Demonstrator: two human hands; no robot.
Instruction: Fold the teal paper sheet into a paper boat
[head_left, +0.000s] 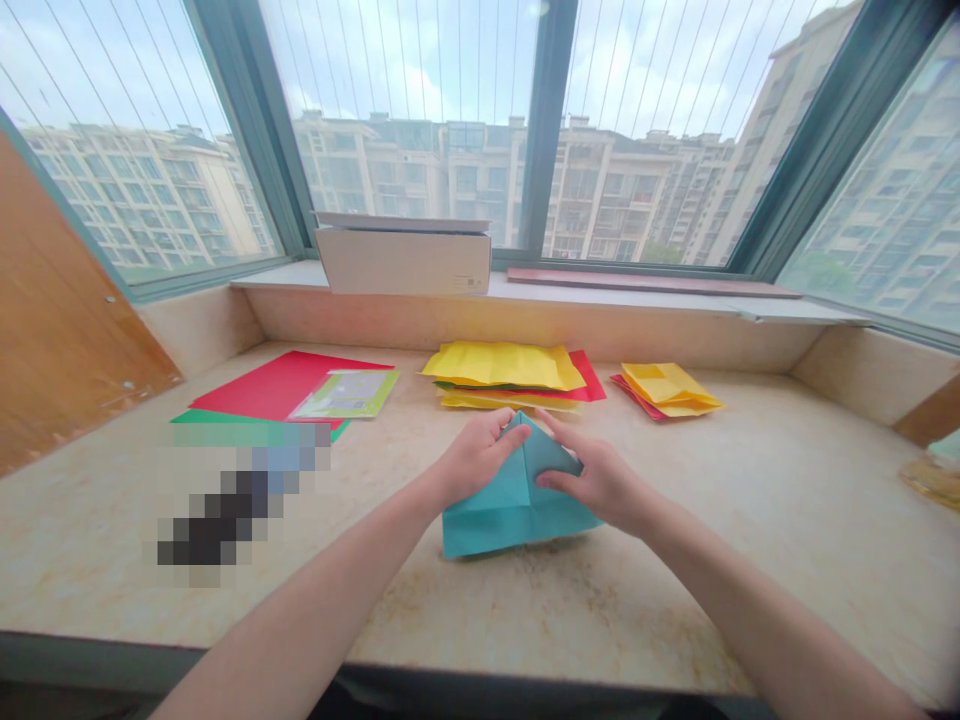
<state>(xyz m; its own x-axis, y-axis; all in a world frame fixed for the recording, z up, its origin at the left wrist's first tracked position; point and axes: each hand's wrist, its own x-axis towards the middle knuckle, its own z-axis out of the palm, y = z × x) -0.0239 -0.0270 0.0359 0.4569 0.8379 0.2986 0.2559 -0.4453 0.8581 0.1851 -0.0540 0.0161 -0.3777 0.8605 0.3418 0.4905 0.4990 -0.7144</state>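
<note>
A sheet of blue paper (491, 525), folded to a point at its far end and with a straight band along its near edge, is between my two hands over the counter. My left hand (484, 455) pinches it near the peak, thumb lying on the upper face. On the other side, my right hand (592, 475) grips the sloping right edge, with its thumb on the front and its fingers partly hidden behind the paper. A crease runs down the middle from the tip.
Beyond my hands lies a stack of creased yellow paper (506, 365) with red and green sheets. Folded yellow paper (667, 385) sits to the right. Red sheets (285, 382) and a clear-fronted packet (349, 393) are left, near a pixelated patch. A white box (405, 262) stands on the sill.
</note>
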